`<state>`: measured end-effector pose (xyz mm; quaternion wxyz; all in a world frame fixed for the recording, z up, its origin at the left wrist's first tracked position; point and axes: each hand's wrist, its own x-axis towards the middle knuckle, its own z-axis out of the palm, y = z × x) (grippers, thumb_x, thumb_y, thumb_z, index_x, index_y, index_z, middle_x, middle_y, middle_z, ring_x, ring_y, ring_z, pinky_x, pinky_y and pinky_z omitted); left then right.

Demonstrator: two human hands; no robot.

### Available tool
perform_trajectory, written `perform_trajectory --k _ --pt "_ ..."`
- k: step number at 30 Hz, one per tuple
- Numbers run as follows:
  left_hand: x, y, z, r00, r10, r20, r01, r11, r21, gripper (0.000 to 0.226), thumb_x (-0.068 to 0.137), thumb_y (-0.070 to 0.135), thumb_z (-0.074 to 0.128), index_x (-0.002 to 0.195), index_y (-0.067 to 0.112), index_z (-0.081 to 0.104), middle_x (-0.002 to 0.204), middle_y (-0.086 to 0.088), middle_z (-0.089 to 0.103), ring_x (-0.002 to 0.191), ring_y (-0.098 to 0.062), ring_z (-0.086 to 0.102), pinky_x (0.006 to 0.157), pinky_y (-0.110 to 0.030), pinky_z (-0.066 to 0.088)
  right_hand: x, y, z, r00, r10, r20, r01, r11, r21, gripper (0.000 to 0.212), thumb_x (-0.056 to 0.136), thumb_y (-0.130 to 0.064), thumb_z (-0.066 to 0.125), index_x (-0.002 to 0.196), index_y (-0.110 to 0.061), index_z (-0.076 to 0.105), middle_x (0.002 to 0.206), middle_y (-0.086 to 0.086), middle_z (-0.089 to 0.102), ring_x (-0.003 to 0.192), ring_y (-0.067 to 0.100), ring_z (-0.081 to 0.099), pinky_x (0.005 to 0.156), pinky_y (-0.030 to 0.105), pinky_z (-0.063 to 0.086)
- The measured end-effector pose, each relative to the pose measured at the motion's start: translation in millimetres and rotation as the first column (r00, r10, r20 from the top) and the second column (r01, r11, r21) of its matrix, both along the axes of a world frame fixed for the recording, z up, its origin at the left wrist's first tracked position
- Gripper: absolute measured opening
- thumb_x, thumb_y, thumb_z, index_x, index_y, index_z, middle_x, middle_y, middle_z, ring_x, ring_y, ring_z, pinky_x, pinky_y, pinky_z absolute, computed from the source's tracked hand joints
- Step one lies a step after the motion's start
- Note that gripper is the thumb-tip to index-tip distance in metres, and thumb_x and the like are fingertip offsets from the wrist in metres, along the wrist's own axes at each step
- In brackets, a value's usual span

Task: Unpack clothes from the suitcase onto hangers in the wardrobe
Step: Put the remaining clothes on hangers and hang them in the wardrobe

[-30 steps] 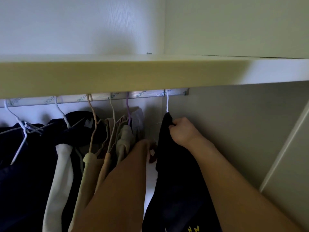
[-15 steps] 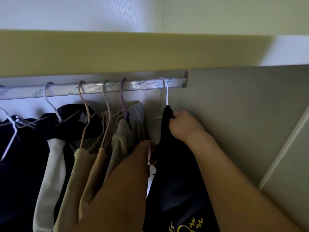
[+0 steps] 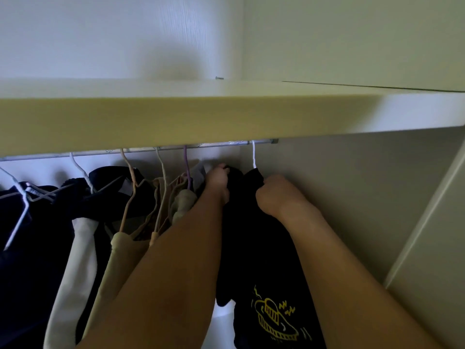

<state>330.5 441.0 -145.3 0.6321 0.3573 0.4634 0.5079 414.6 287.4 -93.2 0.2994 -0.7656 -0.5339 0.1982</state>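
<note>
**Black shirt gripped at the rail's right end**

Hanging from a white hanger [image 3: 253, 155] on the rail [image 3: 176, 148], a black shirt [image 3: 254, 250] with yellow print; gripped at the shoulders by both hands: left hand [image 3: 218, 178], right hand [image 3: 273, 195], fingers curled into cloth; other clothes [image 3: 105, 212] alongside, under the shelf [image 3: 226, 117].

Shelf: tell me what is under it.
Under the shelf runs a rail with hangers and clothes; both hands grip the black shirt on the white hanger. The shelf edge hides the hanger hooks.
</note>
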Motion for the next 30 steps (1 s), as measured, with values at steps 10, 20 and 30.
perform_trajectory --k 10,20,30 --pt "-29 -86 51 0.916 -0.370 -0.153 0.362 0.929 -0.082 0.032 0.098 0.031 0.055 0.083 0.006 0.067 0.079 -0.012 0.069 0.067 -0.025 0.066 0.069 -0.034 0.049 -6 7 -15 0.994 -0.098 -0.036 0.099 0.995 0.022 0.018 0.094 -0.010 0.045 0.104 -0.005 0.059 0.116 0.016 0.063 0.106 0.032 0.060 0.074 0.028 0.039" --pt "-59 -93 62 0.671 -0.571 -0.473 0.507 0.819 -0.270 0.024 0.090 0.028 0.061 0.094 0.007 0.072 0.082 -0.011 0.071 0.073 -0.026 0.067 0.081 -0.037 0.055 -2 9 -17 0.975 -0.085 -0.206 0.090 0.996 0.014 0.032 0.096 -0.021 0.044 0.115 -0.005 0.064 0.115 0.017 0.065 0.102 0.032 0.062 0.077 0.028 0.042" --pt "-62 -88 80 0.537 -0.122 -0.835 0.422 0.896 0.141 0.029 0.097 0.008 0.053 0.124 0.003 0.061 0.125 -0.015 0.062 0.091 -0.018 0.053 0.067 -0.022 0.044 0 12 -32 0.969 -0.044 -0.243 0.039 0.999 -0.023 0.040 0.094 -0.040 0.047 0.096 -0.004 0.064 0.104 0.015 0.068 0.086 0.028 0.062 0.072 0.034 0.045"
